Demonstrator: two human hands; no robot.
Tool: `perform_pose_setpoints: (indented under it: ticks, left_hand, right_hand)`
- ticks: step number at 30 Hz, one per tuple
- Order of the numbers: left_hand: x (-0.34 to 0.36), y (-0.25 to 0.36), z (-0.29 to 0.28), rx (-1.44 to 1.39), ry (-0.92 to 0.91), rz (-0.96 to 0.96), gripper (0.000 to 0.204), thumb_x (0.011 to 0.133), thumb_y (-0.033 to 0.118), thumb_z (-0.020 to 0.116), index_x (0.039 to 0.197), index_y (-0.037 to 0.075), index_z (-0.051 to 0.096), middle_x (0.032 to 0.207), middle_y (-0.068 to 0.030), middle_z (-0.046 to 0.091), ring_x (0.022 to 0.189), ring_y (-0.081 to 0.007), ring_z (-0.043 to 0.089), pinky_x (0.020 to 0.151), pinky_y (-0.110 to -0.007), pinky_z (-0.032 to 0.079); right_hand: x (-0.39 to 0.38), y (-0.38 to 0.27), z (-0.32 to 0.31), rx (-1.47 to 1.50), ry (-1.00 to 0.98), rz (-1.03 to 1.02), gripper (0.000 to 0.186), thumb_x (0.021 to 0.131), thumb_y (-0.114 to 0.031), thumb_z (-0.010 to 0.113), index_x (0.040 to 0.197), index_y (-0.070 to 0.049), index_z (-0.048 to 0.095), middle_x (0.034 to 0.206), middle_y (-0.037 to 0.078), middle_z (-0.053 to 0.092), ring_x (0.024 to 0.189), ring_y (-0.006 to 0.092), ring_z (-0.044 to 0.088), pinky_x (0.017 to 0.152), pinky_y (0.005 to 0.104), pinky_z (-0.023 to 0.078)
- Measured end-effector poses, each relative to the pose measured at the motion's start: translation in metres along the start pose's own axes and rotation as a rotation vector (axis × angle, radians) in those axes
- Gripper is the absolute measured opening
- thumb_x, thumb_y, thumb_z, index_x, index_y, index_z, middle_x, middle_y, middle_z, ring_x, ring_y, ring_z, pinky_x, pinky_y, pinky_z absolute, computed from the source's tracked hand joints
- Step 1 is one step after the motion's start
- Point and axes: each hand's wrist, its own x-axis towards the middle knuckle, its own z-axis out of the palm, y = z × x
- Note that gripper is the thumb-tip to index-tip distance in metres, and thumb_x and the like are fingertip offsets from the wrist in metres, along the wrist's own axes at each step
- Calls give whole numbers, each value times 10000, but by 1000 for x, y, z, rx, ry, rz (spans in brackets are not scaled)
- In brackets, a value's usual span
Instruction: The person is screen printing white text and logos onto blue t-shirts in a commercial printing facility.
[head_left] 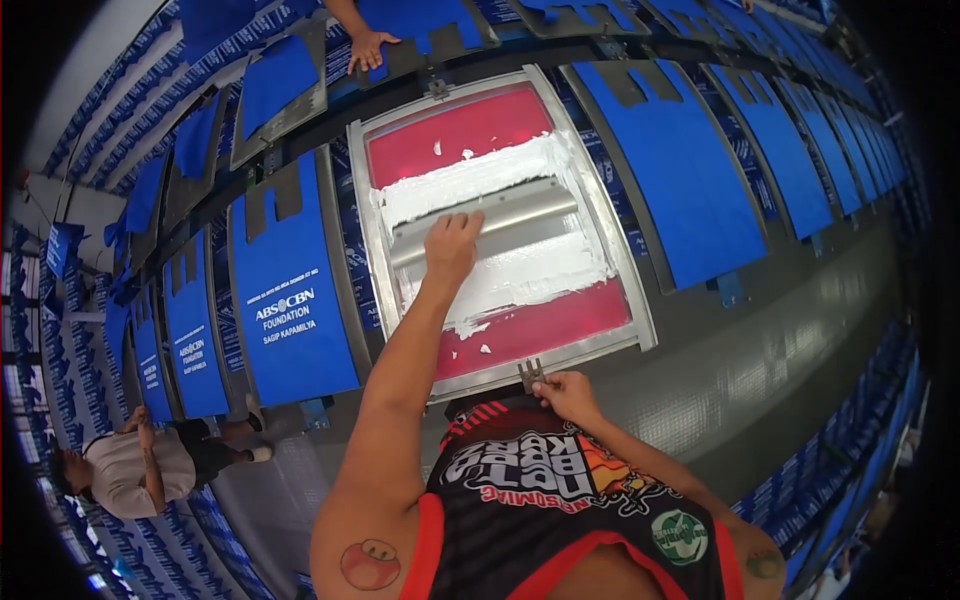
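Note:
A screen-printing frame [641,290] with metal edges lies in front of me, its mesh pink at the far and near ends. Thick white ink [470,178] is spread across the middle of the mesh. My left hand [453,245] is closed on the near side of a long metal squeegee [525,215], which spans the frame's width in the ink. Down at the near edge, the fingers of my right hand [568,397] are closed at a slotted metal bracket [530,375] by the frame. Part of their grip is hidden.
Blue cut fabric pieces lie on boards on both sides, a printed one [290,290] at left and a plain one [680,180] at right. Across the table is another person's hand [372,50]. Someone in a light shirt [140,465] stands at the lower left.

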Motion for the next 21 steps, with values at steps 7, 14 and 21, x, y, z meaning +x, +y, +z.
perform_pose_setpoints:
  ticks: [7, 14, 21]
  left_hand:
    - [8, 74, -119, -113, -586, -161, 457, 677, 16, 587, 1096, 183, 658, 833, -127, 674, 796, -332, 638, 690, -445, 507]
    - [-18, 87, -122, -160, -844, -313, 511, 657, 66, 625, 1147, 209, 650, 898, -150, 687, 835, -358, 649, 737, -467, 508]
    - [-38, 51, -144, 81, -745, -373, 170, 678, 140, 682, 826, 83, 620, 728, -140, 645, 765, -316, 653, 802, -472, 478]
  right_hand:
    - [5, 0, -19, -126, -85, -83, 316, 854, -325, 647, 909, -19, 703, 693, 101, 680, 633, 153, 650, 601, 302, 484]
    - [9, -135, -116, -707, 198, -711, 652, 598, -293, 848, 1156, -81, 588, 1072, 138, 602, 1040, 284, 561, 864, 406, 446]
    - [113, -119, -146, -1292, 54, -582, 209, 676, -200, 726, 815, -85, 621, 772, 130, 663, 765, 327, 655, 660, 439, 513]
